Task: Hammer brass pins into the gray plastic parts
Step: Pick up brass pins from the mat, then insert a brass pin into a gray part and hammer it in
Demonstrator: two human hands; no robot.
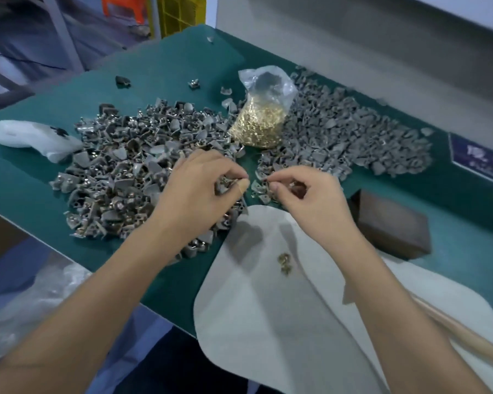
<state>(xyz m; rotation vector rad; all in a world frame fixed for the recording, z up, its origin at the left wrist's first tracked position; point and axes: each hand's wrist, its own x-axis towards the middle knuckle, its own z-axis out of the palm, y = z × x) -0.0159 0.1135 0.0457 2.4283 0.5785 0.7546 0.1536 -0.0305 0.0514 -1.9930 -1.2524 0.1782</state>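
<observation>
I see a green table (69,245) crowded with small things. On the left a big heap of gray plastic parts (120,172) spreads out, and a second heap (347,132) lies on the right; between them stands a clear bag of brass pins (258,123), open at the top. A white plastic object (26,137) lies at the far left, touching the left heap. A dark block (393,226) sits at the right, near my right wrist. A pale cloth pad (268,322) lies in front of me, with a few loose brass pins (285,263) on it, and a wooden handle (467,336) crosses its right corner.

My left hand (202,191) is at the edge of the left heap, fingers curled, pinching a gray part (225,184) between thumb and fingertips. My right hand (310,194) is just beside it, also curled, its thumb and forefinger pinching something small, too small to name with certainty. Both forearms reach forward from below, and the hands almost meet above the top edge of the pad.
</observation>
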